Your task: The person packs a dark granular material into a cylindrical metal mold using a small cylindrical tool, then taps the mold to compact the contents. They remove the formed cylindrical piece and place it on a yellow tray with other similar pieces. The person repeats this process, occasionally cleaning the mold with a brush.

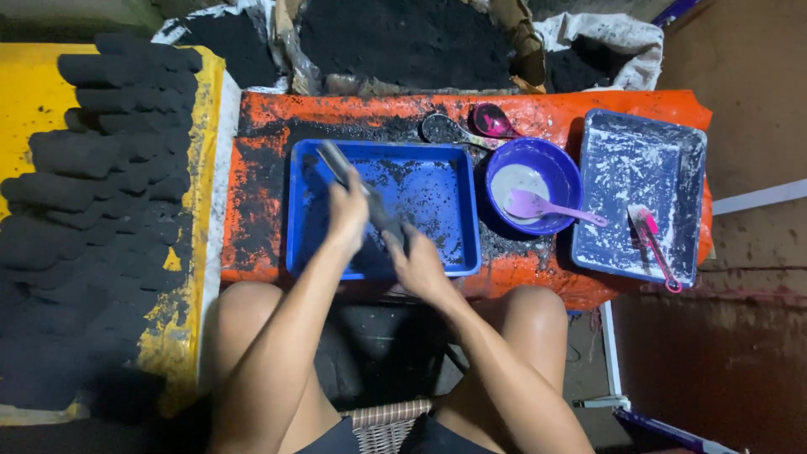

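Observation:
My left hand [347,212] grips a grey metal tube [338,165] that slants over the blue tray [437,168]. My right hand [416,262] is closed on the lower end of the same tool, near the tray's front edge. Black powder dusts the tray's floor. Both hands are smeared with black.
A blue bowl [551,164] with white paste holds a purple spoon [546,207]. A second blue tray [672,151] at the right holds a pink brush [654,244]. Two spoons [471,128] lie behind. Rows of black briquettes [92,185] fill the yellow board at the left. Sacks of black powder [403,38] stand behind.

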